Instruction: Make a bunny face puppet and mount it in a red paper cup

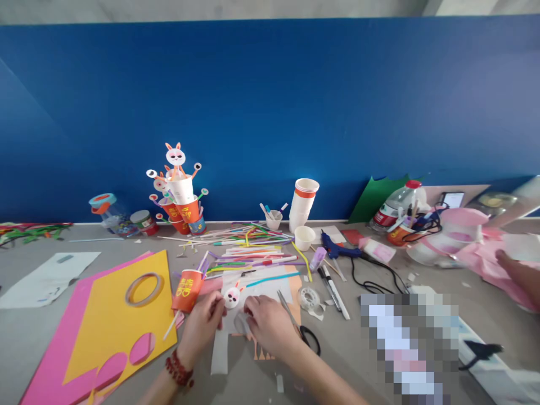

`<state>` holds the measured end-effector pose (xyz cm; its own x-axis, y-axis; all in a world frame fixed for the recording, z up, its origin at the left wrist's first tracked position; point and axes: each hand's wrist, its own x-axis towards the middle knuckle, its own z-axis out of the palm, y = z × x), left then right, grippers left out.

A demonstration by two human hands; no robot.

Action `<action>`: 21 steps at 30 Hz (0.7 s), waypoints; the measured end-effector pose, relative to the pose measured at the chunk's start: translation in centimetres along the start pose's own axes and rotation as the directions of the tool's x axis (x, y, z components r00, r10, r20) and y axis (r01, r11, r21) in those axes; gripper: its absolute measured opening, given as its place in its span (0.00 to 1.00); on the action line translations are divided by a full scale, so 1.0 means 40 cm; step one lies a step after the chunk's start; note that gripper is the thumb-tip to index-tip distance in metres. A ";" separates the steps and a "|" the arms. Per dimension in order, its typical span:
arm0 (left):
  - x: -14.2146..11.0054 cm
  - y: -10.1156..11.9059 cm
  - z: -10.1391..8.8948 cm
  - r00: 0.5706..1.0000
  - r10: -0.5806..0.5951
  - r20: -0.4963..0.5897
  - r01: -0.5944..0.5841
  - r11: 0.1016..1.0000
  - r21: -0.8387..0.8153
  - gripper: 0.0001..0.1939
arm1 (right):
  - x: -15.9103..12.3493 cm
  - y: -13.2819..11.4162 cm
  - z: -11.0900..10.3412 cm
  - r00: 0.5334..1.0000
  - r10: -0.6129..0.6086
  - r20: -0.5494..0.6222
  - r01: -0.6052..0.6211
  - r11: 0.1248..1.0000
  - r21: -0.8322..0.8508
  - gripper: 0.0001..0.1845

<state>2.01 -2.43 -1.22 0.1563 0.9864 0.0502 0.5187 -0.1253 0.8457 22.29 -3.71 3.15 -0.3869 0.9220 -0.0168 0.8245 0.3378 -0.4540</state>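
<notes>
A white paper rabbit face with orange ears lies between my hands, tilted. The fingers of my left hand are pinched at its left edge. My right hand is closed with fingers curled down over white paper, near a clear curved piece; what its fingertips hold is hidden. Beside my left hand lies a tipped red paper cup with a white stick. Scissors with black handles rest right of my right hand, near a roll of clear tape.
Coloured sticks and pens lie ahead of my hands. Yellow card with a tape ring is at left. A decorated cup stack stands behind. A blue glue gun trails its cord; another person's hand holds pink material.
</notes>
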 end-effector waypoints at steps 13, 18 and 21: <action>-0.002 -0.008 0.005 0.999 -0.052 -0.009 0.052 0.998 -0.048 0.13 | 0.049 0.228 -0.136 0.924 0.119 -0.362 -0.199 0.961 -0.194 0.11; -0.002 -0.012 0.006 0.998 -0.056 -0.014 0.055 0.998 -0.034 0.12 | 0.043 0.226 -0.102 0.970 0.063 -0.234 -0.131 0.948 -0.289 0.11; 0.000 -0.010 0.005 0.999 -0.053 -0.012 0.053 0.998 -0.015 0.11 | 0.059 0.228 -0.094 0.975 0.081 -0.209 -0.145 0.938 -0.314 0.11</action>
<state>1.94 -2.38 -1.67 0.1186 0.9929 0.0114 0.5138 -0.0712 0.8550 30.46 2.27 2.31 -0.2243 0.9654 0.1328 0.9593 0.2427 -0.1441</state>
